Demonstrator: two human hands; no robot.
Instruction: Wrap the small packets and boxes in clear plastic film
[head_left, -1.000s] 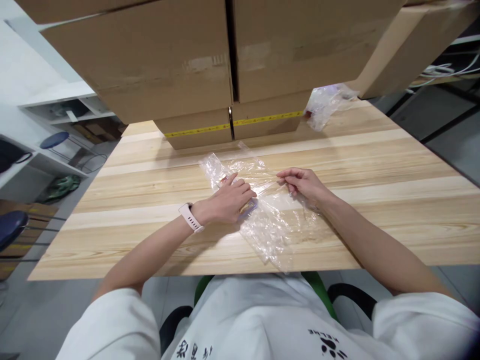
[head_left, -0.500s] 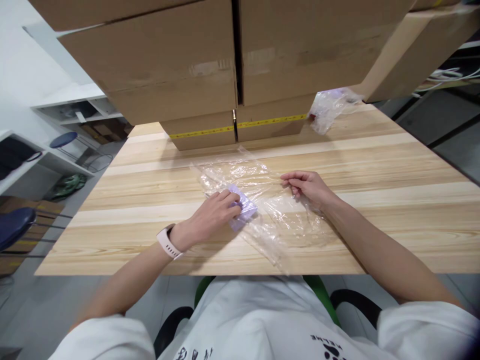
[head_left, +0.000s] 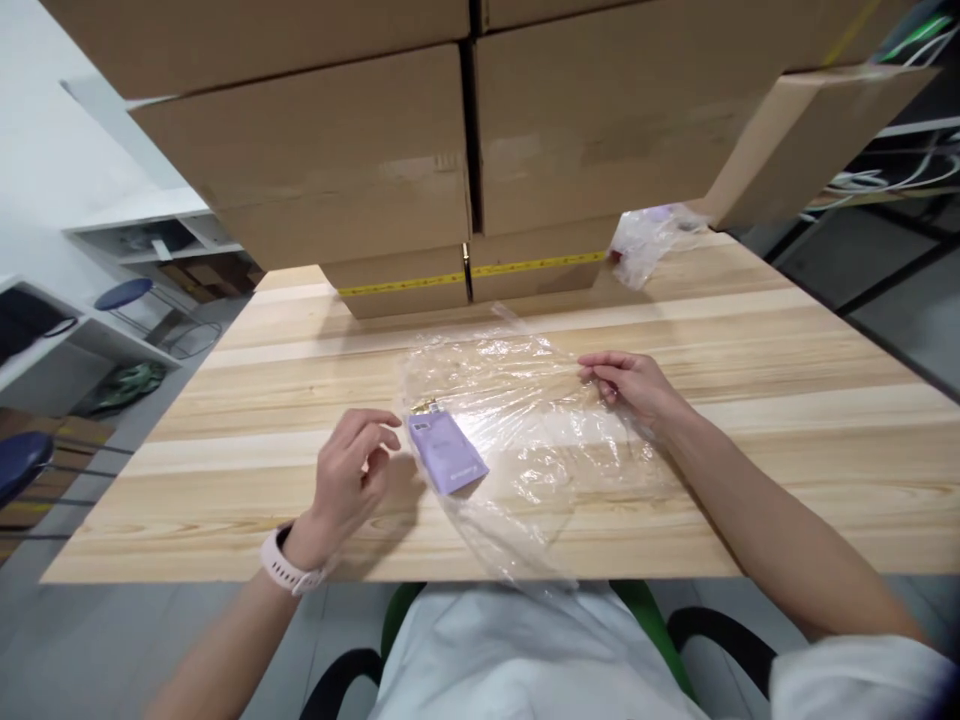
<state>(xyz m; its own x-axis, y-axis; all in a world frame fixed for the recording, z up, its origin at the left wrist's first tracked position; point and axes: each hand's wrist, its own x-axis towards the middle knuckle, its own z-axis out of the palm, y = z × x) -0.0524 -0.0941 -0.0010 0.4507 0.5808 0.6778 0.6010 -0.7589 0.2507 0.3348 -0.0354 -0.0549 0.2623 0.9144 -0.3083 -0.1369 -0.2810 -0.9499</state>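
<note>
A clear plastic bag (head_left: 525,400) lies spread and crinkled on the wooden table (head_left: 247,420), its lower end hanging over the front edge. At the bag's left side is a flat purple packet (head_left: 448,452) with a small label and something gold-coloured at its top end. Whether the packet lies inside the bag or under its film I cannot tell. My right hand (head_left: 634,385) pinches the bag's right side between thumb and fingers. Just left of the packet, my left hand (head_left: 356,460) hovers with fingers loosely bent and apart, touching nothing.
Large cardboard boxes (head_left: 315,170) are stacked at the back of the table, a yellow tape measure strip (head_left: 405,285) along their lower part. Another crumpled clear bag (head_left: 649,245) lies at the back right. Blue stools (head_left: 22,465) and white shelves stand at the left.
My left hand has let go of the purple packet and moved left, away from it. The packet now lies flat, fully seen. My right hand keeps its pinch on the bag.
</note>
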